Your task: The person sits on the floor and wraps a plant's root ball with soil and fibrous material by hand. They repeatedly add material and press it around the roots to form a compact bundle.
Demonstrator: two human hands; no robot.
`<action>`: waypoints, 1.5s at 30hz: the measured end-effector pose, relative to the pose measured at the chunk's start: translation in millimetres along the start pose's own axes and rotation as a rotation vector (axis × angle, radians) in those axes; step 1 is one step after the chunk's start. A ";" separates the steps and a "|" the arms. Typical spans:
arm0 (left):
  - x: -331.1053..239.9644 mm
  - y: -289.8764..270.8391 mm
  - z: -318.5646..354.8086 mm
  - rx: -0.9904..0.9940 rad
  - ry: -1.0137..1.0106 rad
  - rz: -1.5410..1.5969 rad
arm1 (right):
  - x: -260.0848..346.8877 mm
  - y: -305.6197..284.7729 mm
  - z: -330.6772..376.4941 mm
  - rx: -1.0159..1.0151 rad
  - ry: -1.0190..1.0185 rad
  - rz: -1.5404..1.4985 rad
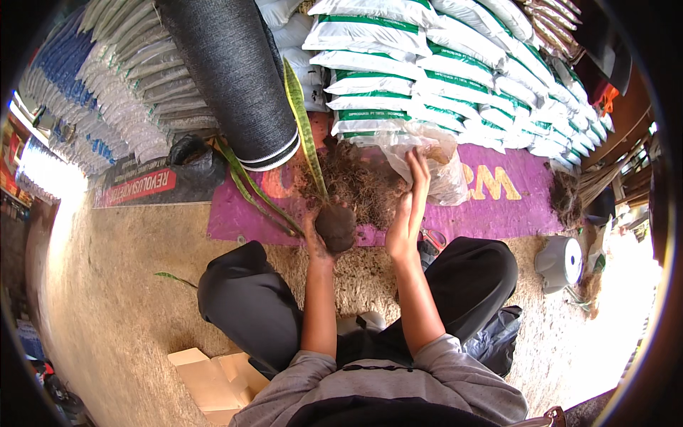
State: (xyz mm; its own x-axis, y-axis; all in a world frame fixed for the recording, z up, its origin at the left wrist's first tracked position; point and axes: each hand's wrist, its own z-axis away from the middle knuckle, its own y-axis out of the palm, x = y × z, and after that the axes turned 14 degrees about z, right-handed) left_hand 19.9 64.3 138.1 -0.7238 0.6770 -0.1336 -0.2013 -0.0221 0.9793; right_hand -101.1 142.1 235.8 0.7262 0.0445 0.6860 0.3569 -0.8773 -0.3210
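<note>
My left hand [317, 240] is closed round a dark ball of soil [336, 226] at the base of a snake plant. Its long yellow-edged leaf [304, 124] rises from the ball. More snake plant leaves [250, 186] slant down beside it, their lower ends close to my left hand. My right hand [409, 210] is raised with its fingers stretched out, apart from the soil ball. Just beyond its fingers lies a crumpled clear plastic bag [445, 171]; whether they touch, I cannot tell. Between and beyond the hands is a heap of brown fibrous soil [359, 178].
A purple banner [498, 210] lies under the soil. Red-handled scissors [434, 238] rest near my right knee. White-and-green sacks [377, 78] are stacked beyond, beside a black mesh roll [228, 85]. A grey pot [558, 263] stands right; a black bag [193, 156] and cardboard [220, 381] lie left.
</note>
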 end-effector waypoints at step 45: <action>-2.6 -61.4 -8.1 0.263 0.251 -0.172 | 30.4 54.9 43.3 0.438 -0.228 0.409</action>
State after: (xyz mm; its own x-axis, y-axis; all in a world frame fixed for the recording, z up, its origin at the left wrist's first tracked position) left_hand 28.7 57.9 77.2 -0.8396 0.4525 -0.3004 -0.1815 0.2874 0.9404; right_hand -34.0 116.1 210.8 0.9441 -0.1097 0.3109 0.1965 -0.5700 -0.7978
